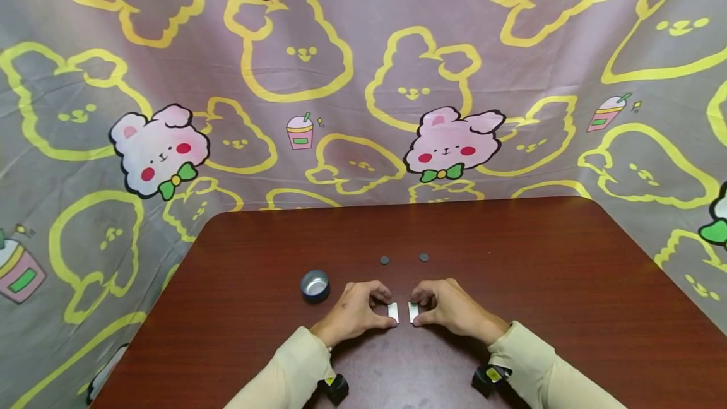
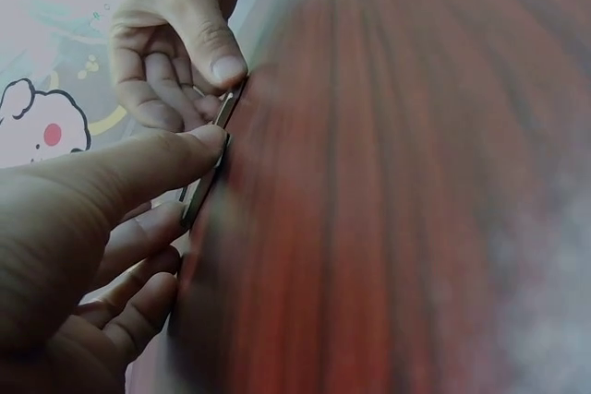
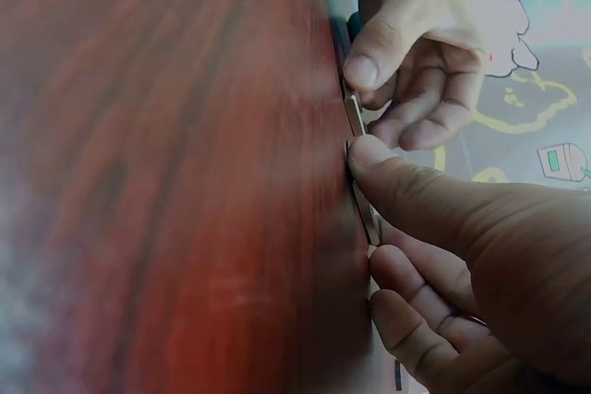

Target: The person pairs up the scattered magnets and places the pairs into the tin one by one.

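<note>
Two small, flat white rectangular pieces lie on the table in front of me, with a narrow gap between them in the head view. My left hand (image 1: 354, 313) pinches the left white piece (image 1: 393, 312) by its near and far ends, thumb on the near one. Mirroring this, my right hand (image 1: 456, 312) has the right white piece (image 1: 413, 312) between thumb and fingertips. Seen edge-on in the left wrist view, the left piece looks like a thin plate (image 2: 204, 193) low at the table surface. Fingertips cover the ends of both pieces.
A small round dark tin (image 1: 314, 298) with a silvery inside stands left of my left hand. Beyond the hands lie two small dark discs, a left disc (image 1: 384, 260) and a right disc (image 1: 423, 257). A patterned cloth (image 1: 352, 115) hangs behind the brown table (image 1: 545, 283).
</note>
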A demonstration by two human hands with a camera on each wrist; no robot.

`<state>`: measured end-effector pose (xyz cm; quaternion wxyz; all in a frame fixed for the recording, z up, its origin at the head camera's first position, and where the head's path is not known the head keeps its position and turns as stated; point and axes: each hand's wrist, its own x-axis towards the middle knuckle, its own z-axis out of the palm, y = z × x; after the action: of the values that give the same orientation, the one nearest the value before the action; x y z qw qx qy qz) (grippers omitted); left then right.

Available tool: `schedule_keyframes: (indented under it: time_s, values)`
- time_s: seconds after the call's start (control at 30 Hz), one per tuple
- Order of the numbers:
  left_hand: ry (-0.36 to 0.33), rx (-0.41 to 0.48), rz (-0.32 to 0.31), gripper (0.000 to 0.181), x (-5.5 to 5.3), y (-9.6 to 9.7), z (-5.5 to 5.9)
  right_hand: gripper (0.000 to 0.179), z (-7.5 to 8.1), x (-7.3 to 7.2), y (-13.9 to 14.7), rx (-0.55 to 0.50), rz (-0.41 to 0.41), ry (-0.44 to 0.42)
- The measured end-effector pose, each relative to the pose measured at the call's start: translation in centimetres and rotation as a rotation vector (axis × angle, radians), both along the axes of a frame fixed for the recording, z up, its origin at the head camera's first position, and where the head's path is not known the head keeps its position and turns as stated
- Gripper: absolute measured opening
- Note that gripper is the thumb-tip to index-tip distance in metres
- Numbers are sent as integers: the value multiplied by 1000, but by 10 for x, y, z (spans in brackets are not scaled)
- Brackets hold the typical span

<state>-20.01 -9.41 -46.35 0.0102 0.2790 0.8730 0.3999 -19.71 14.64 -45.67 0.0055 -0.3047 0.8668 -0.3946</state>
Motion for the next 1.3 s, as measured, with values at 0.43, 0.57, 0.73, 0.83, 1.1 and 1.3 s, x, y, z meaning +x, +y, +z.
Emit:
schedule_keyframes:
  time_s: [0.43,0.57,0.73,0.83,1.1,1.3]
  values:
    - [13,-14,-2,36,0,5,3,29,2,-2,-10,26,29,14]
    - [-17,8,3,39,0,2,6,38,5,-1,-10,30,46,-6]
    - [-33,53,28,44,-2,-10,17,47,9,-2,-6,84,65,-16]
    - [-25,80,45,46,-4,-20,24,48,12,-4,-3,123,62,-40]
    - [-35,114,160,50,-4,-54,35,46,15,-9,-2,151,62,-120]
    - [-27,131,262,51,-4,-77,41,43,16,-13,-4,166,71,-123]
